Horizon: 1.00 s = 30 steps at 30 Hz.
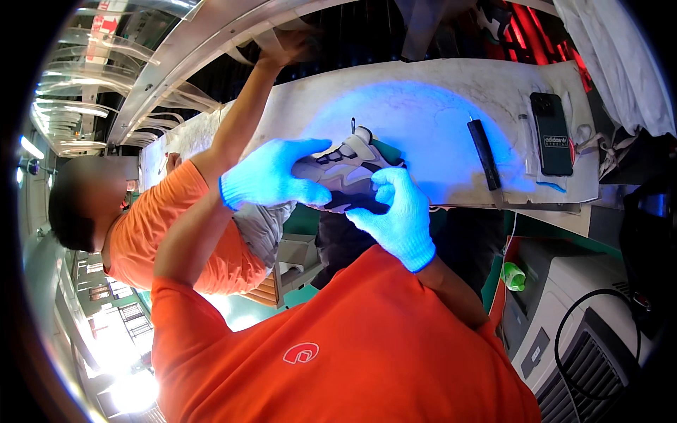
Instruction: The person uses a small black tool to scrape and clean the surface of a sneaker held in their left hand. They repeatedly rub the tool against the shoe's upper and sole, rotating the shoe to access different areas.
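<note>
A grey and white sneaker point(342, 185) with dark trim and a green patch inside its collar is held up at the near edge of the bench, under blue light. My left hand point(271, 174), in a knitted glove that glows blue, grips the shoe's left end, fingers over the top and thumb below. From the right, my right hand point(402, 217), gloved the same way, holds the other end with fingers bent against the side and thumb low. Both palms partly hide the shoe.
On the pale bench point(437, 92) lie a black pen-like tool point(484, 154) and a dark phone point(552, 134). A co-worker in orange point(173, 233) stands at the left, one arm raised toward the rack point(187, 49). A grey machine point(575, 317) stands at the lower right.
</note>
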### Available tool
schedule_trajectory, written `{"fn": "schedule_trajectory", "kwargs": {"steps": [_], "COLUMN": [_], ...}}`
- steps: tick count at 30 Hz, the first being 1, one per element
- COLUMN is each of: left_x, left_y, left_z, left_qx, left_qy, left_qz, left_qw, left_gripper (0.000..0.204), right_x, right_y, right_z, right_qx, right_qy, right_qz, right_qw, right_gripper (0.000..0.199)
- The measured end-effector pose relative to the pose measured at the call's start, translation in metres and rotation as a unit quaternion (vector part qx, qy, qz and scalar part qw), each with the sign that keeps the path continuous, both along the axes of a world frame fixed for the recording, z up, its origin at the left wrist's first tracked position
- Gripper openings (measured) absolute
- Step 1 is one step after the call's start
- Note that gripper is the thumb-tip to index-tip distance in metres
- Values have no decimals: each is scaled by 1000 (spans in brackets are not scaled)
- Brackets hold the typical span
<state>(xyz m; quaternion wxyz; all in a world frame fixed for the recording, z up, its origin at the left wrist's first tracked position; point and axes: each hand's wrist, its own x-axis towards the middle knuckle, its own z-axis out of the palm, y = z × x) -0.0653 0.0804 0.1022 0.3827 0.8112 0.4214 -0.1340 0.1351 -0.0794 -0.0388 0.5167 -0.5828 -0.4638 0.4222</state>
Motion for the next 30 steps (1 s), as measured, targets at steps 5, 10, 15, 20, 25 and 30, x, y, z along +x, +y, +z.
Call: {"fn": "schedule_trajectory", "kwargs": {"steps": [5, 10, 15, 20, 25, 30], "left_x": [35, 70, 74, 68, 69, 11], "left_y": [2, -9, -21, -19, -17, -42], "left_z": [17, 16, 3, -16, 25, 47], "left_qx": [-31, 11, 68, 127, -116, -76], "left_qy": [137, 257, 211, 210, 204, -50], "left_qz": [-24, -60, -20, -25, 21, 34], "left_qw": [990, 964, 975, 969, 972, 995], "left_gripper": [110, 103, 91, 87, 89, 89], "right_x": [2, -3, -7, -13, -8, 22], "right_y": [8, 10, 7, 8, 11, -43], "right_z": [-2, -8, -12, -11, -16, -7], "right_qx": [2, 16, 38, 30, 63, 27], "right_qy": [-17, -21, -40, -44, -49, 154], "right_qz": [12, 2, 7, 0, 23, 11], "right_qw": [1000, 1000, 998, 999, 997, 988], "right_gripper": [70, 69, 64, 68, 91, 99]}}
